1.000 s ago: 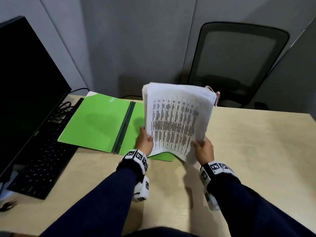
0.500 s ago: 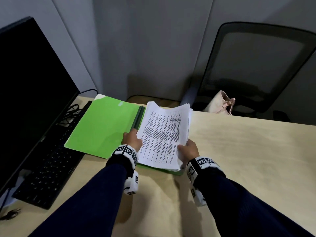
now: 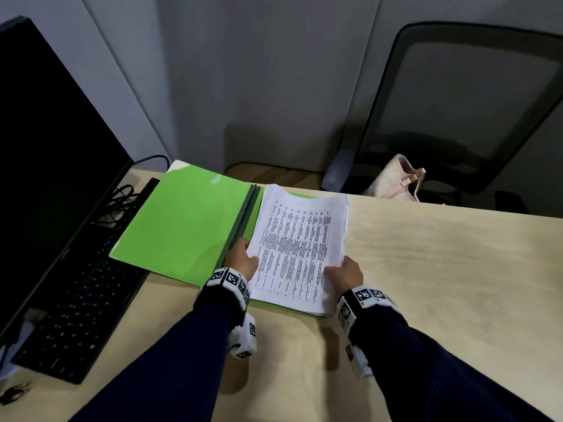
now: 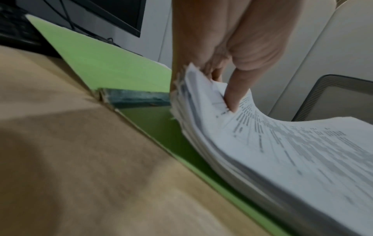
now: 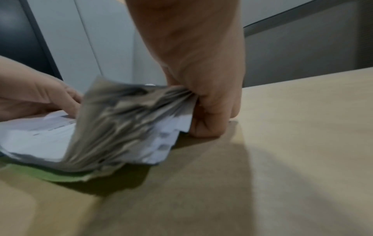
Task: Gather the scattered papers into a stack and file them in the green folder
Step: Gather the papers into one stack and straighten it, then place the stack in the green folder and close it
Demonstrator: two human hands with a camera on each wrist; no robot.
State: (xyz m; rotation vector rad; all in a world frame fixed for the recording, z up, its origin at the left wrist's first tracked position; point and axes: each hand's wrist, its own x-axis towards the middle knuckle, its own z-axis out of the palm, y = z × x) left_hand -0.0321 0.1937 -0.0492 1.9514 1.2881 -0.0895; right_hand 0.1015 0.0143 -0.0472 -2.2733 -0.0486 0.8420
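Gripping the paper stack [image 3: 300, 249] with both hands, I have it lying over the right half of the open green folder [image 3: 182, 223] on the desk [image 3: 441, 284]. My left hand [image 3: 242, 261] pinches the stack's near-left edge, thumb on top of the printed sheet and fingers [image 4: 235, 94] curled round the edge; in the left wrist view that edge lifts off the folder while the rest of the stack sags down onto it. My right hand [image 3: 345, 274] clamps the near-right corner, fingers [image 5: 207, 121] curled tight around the fanned sheets, knuckles down against the desk just past the folder's edge. Sheets between my two hands are bowed and uneven, corners not squared. Folder spine [image 3: 243, 220] runs just left of my left fingers, dark strip, touching or nearly touching the stack's left edge, can't tell which. Folder's left flap lies flat further left, partly over the keyboard [image 3: 79, 300], with the monitor [image 3: 51, 147] beyond that. A thin green strip of folder shows under the stack below my right fingers. Far beyond my fingertips, past the desk edge, a mesh office chair [image 3: 472, 102] holds a pale bag [image 3: 396, 178]. Both wrist views are motion-blurred, so print on the pages is unreadable.
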